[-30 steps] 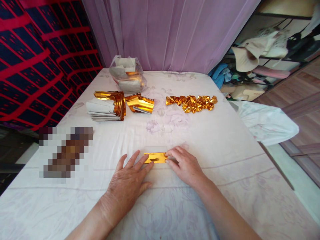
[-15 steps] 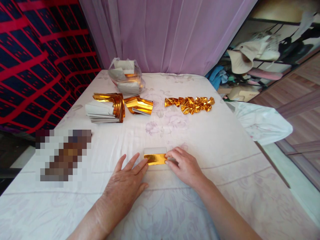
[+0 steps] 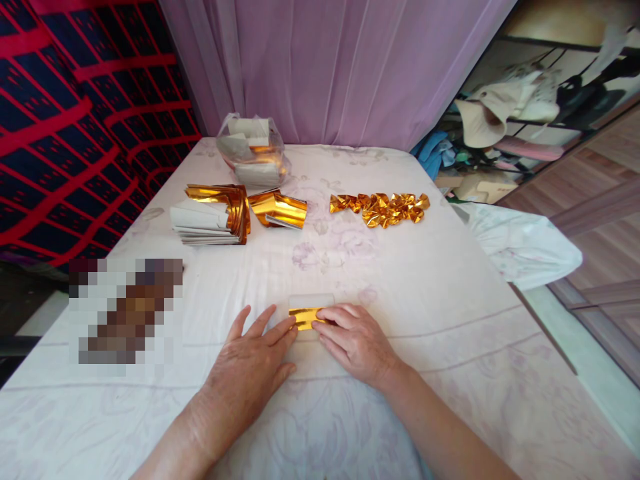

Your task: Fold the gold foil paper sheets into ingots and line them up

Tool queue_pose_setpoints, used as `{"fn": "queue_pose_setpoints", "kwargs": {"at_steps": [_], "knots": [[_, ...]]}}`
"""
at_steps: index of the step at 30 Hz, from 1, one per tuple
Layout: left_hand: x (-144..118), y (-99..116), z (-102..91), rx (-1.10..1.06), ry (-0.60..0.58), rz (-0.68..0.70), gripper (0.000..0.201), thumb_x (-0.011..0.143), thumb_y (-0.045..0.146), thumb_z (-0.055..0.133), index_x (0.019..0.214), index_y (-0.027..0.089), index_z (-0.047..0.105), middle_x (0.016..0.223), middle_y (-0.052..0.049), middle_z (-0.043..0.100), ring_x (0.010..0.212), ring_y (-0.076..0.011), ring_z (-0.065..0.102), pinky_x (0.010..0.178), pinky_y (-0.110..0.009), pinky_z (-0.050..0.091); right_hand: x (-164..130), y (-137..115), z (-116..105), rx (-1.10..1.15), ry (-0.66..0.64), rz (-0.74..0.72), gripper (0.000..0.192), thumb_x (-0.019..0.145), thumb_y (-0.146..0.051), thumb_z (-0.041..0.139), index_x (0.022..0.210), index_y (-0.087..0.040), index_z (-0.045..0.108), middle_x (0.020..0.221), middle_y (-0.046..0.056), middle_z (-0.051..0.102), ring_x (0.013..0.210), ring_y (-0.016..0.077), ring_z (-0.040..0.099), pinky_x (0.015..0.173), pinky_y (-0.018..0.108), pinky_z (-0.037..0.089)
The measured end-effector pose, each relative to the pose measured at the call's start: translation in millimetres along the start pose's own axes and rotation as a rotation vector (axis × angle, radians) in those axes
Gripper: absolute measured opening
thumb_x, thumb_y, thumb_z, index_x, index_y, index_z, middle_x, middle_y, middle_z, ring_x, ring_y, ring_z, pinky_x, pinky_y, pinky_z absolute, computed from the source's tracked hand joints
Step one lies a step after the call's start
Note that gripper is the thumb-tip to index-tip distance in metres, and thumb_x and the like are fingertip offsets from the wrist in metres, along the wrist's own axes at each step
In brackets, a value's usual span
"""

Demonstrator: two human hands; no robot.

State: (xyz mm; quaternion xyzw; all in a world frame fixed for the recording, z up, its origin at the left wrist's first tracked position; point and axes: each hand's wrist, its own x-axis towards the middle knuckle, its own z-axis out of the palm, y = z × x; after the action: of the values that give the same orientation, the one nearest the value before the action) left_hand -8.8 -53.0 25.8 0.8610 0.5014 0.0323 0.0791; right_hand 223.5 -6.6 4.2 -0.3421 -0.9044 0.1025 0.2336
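A small sheet of gold foil paper [image 3: 305, 316] with a white upper part lies flat on the white bed sheet [image 3: 450, 320] in front of me. My left hand [image 3: 250, 370] rests palm down, its fingertips pressing the sheet's left end. My right hand [image 3: 353, 340] lies over the right part of the gold strip, fingers pressing it flat. Only a short piece of gold shows between the two hands.
Farther back lie a stack of gold-and-white paper sheets [image 3: 210, 217], a curled gold sheet [image 3: 278, 209], a row of folded gold pieces [image 3: 380, 207] and a clear plastic bag of paper [image 3: 253, 159]. A blurred patch [image 3: 125, 310] sits at left. A purple curtain hangs behind.
My right hand has slid left over the gold strip, covering more of it. My left hand has stayed in place.
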Motion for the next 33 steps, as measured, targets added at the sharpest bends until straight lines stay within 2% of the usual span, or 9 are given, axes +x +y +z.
{"fn": "queue_pose_setpoints", "kwargs": {"at_steps": [4,8,13,17,24,27,30,33], "knots": [[7,-7,0.8,-0.073,0.080,-0.017,0.028,0.093,0.034,0.056,0.120,0.033,0.066,0.123,0.001,0.070,0.126,-0.0299,0.054,0.111,-0.059,0.026,-7,15,-5,-0.024,0.041,0.004,0.018,0.095,-0.022,0.056,0.101,-0.024,0.072,0.104,0.003,0.072,0.094,0.0188,0.063,0.083,0.036,0.049],[18,-11,3.8,-0.120,0.177,-0.022,0.020,0.094,0.027,0.055,0.104,0.031,0.072,0.108,0.000,0.075,0.111,-0.0247,0.062,0.110,-0.055,0.030,-5,17,-8,-0.026,0.033,-0.004,0.015,0.093,-0.023,0.059,0.098,-0.024,0.073,0.103,0.002,0.073,0.094,0.0189,0.063,0.084,0.036,0.049],[26,-14,6.7,-0.133,0.224,-0.012,0.016,0.091,0.027,0.061,0.103,0.026,0.071,0.108,-0.002,0.074,0.107,-0.0227,0.063,0.110,-0.052,0.031,-3,17,-6,-0.048,0.043,0.007,0.015,0.094,-0.020,0.058,0.098,-0.023,0.072,0.103,0.002,0.073,0.093,0.0180,0.062,0.084,0.035,0.048],[27,-16,9.3,-0.110,0.268,0.026,0.015,0.093,0.027,0.058,0.100,0.026,0.071,0.102,-0.001,0.075,0.101,-0.0210,0.065,0.110,-0.050,0.031,-3,18,-2,-0.107,0.071,0.013,0.015,0.094,-0.020,0.058,0.102,-0.022,0.070,0.101,0.003,0.073,0.092,0.0185,0.061,0.082,0.035,0.046],[33,-8,5.8,-0.004,0.367,0.069,0.018,0.096,0.025,0.053,0.095,0.025,0.071,0.086,0.001,0.073,0.086,-0.0187,0.066,0.104,-0.047,0.035,3,3,-1,-0.175,0.110,0.041,0.016,0.090,-0.023,0.063,0.105,-0.022,0.069,0.104,0.005,0.071,0.095,0.0212,0.059,0.083,0.037,0.045],[33,0,5.3,0.011,0.374,0.071,0.021,0.097,0.023,0.050,0.092,0.023,0.070,0.081,0.001,0.072,0.080,-0.0177,0.065,0.103,-0.046,0.037,6,-6,2,-0.188,0.109,0.049,0.014,0.090,-0.023,0.063,0.102,-0.021,0.070,0.098,0.005,0.071,0.087,0.0196,0.059,0.077,0.034,0.046],[33,5,7.3,-0.016,0.375,0.087,0.020,0.097,0.026,0.051,0.091,0.022,0.069,0.083,0.000,0.072,0.082,-0.0179,0.064,0.103,-0.045,0.037,6,-8,6,-0.198,0.129,0.035,0.015,0.093,-0.019,0.057,0.090,-0.021,0.072,0.088,0.003,0.070,0.077,0.0166,0.058,0.071,0.031,0.047],[32,5,9.5,-0.093,0.363,0.098,0.016,0.093,0.030,0.058,0.102,0.023,0.068,0.098,-0.001,0.074,0.095,-0.0207,0.064,0.105,-0.046,0.034,4,-5,7,-0.187,0.141,0.024,0.020,0.095,-0.017,0.054,0.087,-0.021,0.072,0.086,0.003,0.070,0.076,0.0154,0.060,0.071,0.029,0.049]]}}
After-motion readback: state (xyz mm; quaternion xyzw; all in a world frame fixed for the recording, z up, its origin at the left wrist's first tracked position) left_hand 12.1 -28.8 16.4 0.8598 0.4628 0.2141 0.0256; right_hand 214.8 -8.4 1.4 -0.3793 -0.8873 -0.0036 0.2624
